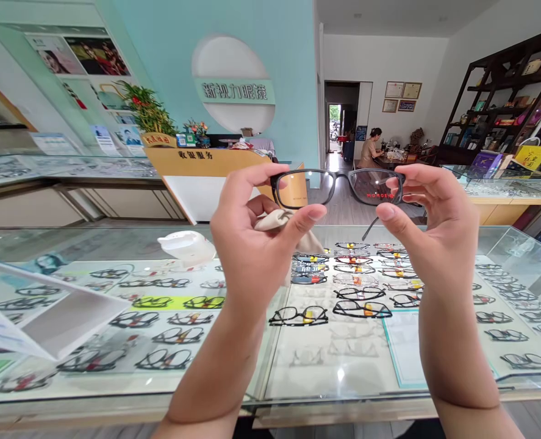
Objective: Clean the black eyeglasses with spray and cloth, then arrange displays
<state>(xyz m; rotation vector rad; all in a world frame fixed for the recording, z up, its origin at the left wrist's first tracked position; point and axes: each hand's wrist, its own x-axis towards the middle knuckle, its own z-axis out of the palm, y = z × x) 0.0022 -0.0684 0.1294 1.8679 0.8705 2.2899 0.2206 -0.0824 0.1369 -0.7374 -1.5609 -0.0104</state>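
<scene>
I hold a pair of black-framed glasses (pixel 338 186) up in front of me with both hands, above a glass display counter (pixel 343 366). My left hand (pixel 256 244) pinches the left lens rim between thumb and forefinger, and a beige cleaning cloth (pixel 274 219) is tucked in its palm. My right hand (pixel 428 225) pinches the right rim, whose lens bears small red lettering. One temple arm hangs down below the right lens.
Under the counter glass lie several rows of glasses frames (pixel 352 292). A white case (pixel 188 247) rests on the glass to the left, beside a white stand (pixel 46 317). Behind are a yellow reception desk (pixel 206 164), a seated person (pixel 373 149) and dark shelves (pixel 503 103).
</scene>
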